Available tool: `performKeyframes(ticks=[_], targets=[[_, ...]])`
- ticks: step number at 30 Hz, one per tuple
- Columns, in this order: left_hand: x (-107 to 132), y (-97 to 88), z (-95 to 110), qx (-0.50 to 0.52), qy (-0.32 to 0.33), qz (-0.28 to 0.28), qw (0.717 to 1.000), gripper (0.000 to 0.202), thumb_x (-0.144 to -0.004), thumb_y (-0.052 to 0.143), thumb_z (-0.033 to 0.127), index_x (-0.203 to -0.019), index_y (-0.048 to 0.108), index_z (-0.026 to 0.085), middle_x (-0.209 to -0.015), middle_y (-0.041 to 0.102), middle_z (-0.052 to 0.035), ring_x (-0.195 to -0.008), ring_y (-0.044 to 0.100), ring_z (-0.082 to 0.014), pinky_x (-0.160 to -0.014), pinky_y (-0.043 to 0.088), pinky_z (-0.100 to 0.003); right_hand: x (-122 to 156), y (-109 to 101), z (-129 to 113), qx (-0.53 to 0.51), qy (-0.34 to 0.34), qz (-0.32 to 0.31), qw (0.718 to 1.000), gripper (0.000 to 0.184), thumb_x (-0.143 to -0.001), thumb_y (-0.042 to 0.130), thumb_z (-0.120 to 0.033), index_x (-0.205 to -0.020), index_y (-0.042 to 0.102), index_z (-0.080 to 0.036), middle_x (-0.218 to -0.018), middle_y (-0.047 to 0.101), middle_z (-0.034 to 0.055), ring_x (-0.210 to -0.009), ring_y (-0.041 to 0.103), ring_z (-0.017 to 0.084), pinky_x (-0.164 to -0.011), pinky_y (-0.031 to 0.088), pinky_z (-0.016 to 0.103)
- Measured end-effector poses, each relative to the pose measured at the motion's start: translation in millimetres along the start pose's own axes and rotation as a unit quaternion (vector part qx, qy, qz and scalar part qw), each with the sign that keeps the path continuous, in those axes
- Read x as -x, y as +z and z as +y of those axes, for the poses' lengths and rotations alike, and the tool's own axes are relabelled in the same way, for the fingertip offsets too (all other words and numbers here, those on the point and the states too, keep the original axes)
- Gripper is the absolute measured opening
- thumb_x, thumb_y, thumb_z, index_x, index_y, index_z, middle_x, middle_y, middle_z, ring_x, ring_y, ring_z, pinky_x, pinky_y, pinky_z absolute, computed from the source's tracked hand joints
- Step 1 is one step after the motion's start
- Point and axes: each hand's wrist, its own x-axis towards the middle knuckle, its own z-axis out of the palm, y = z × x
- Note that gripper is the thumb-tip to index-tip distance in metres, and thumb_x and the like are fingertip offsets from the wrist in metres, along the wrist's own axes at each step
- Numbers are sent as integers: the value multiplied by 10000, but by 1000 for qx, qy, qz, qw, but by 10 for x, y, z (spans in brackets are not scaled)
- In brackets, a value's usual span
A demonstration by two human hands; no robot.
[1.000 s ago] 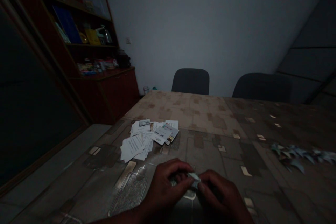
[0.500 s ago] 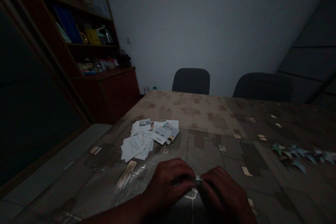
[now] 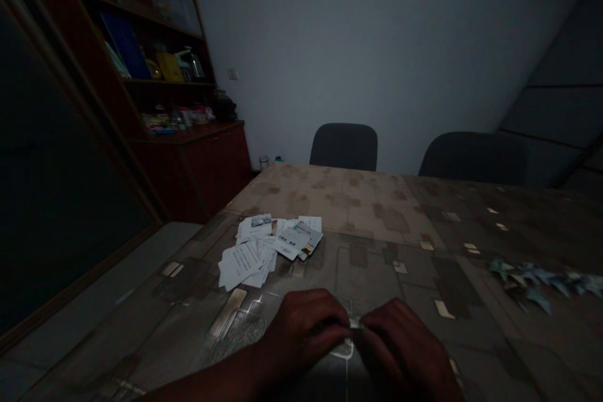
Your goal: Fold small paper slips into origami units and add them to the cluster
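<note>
The left hand [image 3: 306,330] and right hand [image 3: 409,344] are bare and round-knuckled, the left forearm [image 3: 230,377] bare too.

Small pale paper [image 3: 355,323], mostly hidden between fingers [image 3: 332,310]

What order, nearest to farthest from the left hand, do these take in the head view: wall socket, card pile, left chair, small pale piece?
1. Small pale piece: between left hand and right hand.
2. Card pile: ahead, leftward.
3. Left chair: beyond the table.
4. Wall socket: on the wall, left.

Pale paper [image 3: 355,323] (mostly hidden) between hands [image 3: 308,326]
</note>
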Motion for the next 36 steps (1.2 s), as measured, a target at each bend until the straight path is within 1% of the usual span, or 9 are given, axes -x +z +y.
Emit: performKeyframes(ticks=[4,8,11,15,21,27,30,33,36], targets=[[3,0,-7,-17,34,-6,999,299,-970,542,315,-792,687,123,-693,705,-75,-628,663,-141,-600,492,-208,9,-18,4,-18,17,-18,1000,203,-1006,485,-298,-864,597,-205,-722,640,15,-660,608,153,-603,475,272],[2,-29,-5,-28,27,-11,999,339,-982,515,348,-780,679,130,-678,692,-66,-612,645,-137,-586,477,-210,1,-50,12,-19,2,-25,999,184,-1001,488,-240,-853,593,-205,-716,639,14,-650,612,150,-600,481,265],[6,-44,16,-21,-4,-4,1000,291,-954,566,350,-801,680,130,-700,695,-66,-635,646,-144,-599,475,-215,-4,-78,17,-17,0,-34,999,158,-991,504,-229,-867,598,-205,-722,646,12,-650,624,147,-599,486,255],[-4,-33,43,-6,-66,-1,998,192,-875,680,317,-827,707,134,-702,707,-56,-626,654,-146,-595,469,-213,-5,-99,12,-13,-1,-43,999,187,-1005,488,-279,-870,598,-210,-723,657,11,-653,636,148,-602,491,249],[1,-18,25,24,-70,-8,997,202,-874,678,297,-795,751,126,-689,734,-82,-623,680,-159,-604,481,-225,-27,-118,-22,-17,-4,-39,999,250,-1024,438,-313,-866,603,-215,-715,653,11,-640,644,148,-589,499,245],[4,-14,42,43,-140,-12,989,97,-802,727,203,-740,759,136,-675,736,-70,-625,668,-155,-616,468,-230,-27,-94,-15,-30,26,-47,998,269,-1020,441,-339,-837,601,-224,-714,647,-3,-640,644,141,-601,496,233],[-20,22,71,86,-244,-2,966,75,-726,729,116,-654,731,139,-611,705,-36,-587,651,-143,-585,453,-220,-19,-78,-4,-52,77,-55,994,262,-1001,468,-352,-816,612,-234,-719,651,-11,-654,650,142,-610,494,226],[-48,60,91,191,-374,9,907,49,-692,698,127,-645,688,131,-548,658,-5,-520,634,-133,-518,436,-205,-31,-69,4,-101,167,-70,978,195,-947,529,-318,-795,617,-235,-719,669,-20,-646,657,142,-597,490,214],[-66,75,96,279,-436,15,856,93,-686,695,201,-687,642,125,-538,646,2,-495,624,-128,-511,440,-208,-48,-61,-9,-152,258,-68,952,118,-895,569,-324,-832,613,-235,-676,681,-30,-615,653,153,-575,481,219]])
